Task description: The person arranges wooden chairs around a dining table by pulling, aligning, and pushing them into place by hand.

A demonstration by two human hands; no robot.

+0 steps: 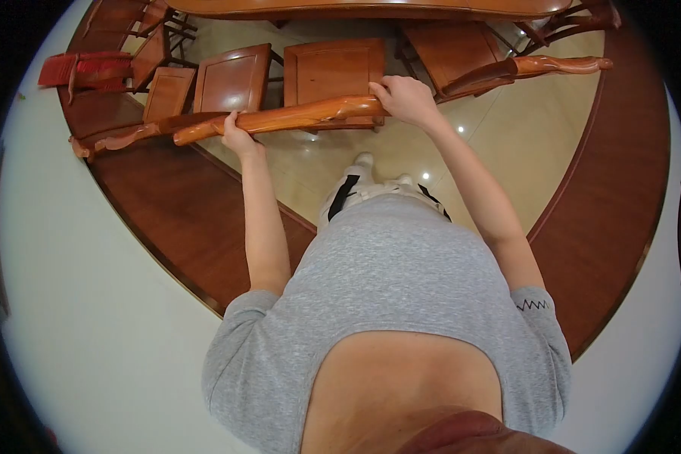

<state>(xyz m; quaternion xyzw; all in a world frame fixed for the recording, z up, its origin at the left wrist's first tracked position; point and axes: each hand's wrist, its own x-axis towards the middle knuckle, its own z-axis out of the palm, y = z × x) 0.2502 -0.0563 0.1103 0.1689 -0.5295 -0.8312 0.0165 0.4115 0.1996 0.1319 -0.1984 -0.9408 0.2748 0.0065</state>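
I stand in what looks like a dining room: glossy reddish-brown wooden chairs (334, 64) line a long, round-ended, polished brown wooden desk (356, 8) on a shiny beige tiled floor (526, 144).

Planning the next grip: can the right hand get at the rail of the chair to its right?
Probably yes, if it lets go: the right hand holds the end of the centre rail, and nothing visible blocks the way to the right rail.

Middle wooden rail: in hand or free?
In hand: the left hand has its thumb over the wooden rail near its left end; the right hand covers its right end.
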